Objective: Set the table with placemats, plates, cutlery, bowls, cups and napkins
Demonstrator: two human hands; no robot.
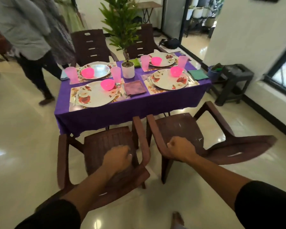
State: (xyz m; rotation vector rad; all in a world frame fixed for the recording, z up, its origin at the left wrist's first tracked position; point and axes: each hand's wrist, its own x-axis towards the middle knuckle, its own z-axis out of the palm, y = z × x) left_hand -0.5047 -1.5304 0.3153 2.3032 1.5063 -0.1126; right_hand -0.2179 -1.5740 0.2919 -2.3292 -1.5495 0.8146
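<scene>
Gripping the armrest of the near-right chair, the right hand is curled in a fist around the rail, forearm reaching in from lower right. Left hand hovers over the backrest of the near-left chair, fingers curled; whether they clamp the chair or just rest on it, cannot tell (motion blur). Both sleeves are black. No readable writing or brand anywhere. Table under a purple cloth sits just beyond the two chairs, with four settings on it: near-left floral plate on a placemat with a pink bowl on it, cutlery beside it, purple napkin to its right; near-right floral plate with pink bowl, green napkin at the table edge; far-left steel plate with pink bowl between two pink cups; far-right plate with bowl, also flanked by pink cups. White potted plant at centre. Two more chairs on the far side. Another person stands at the left, blurred. Dark stool and a blue bucket stand by the right wall.
</scene>
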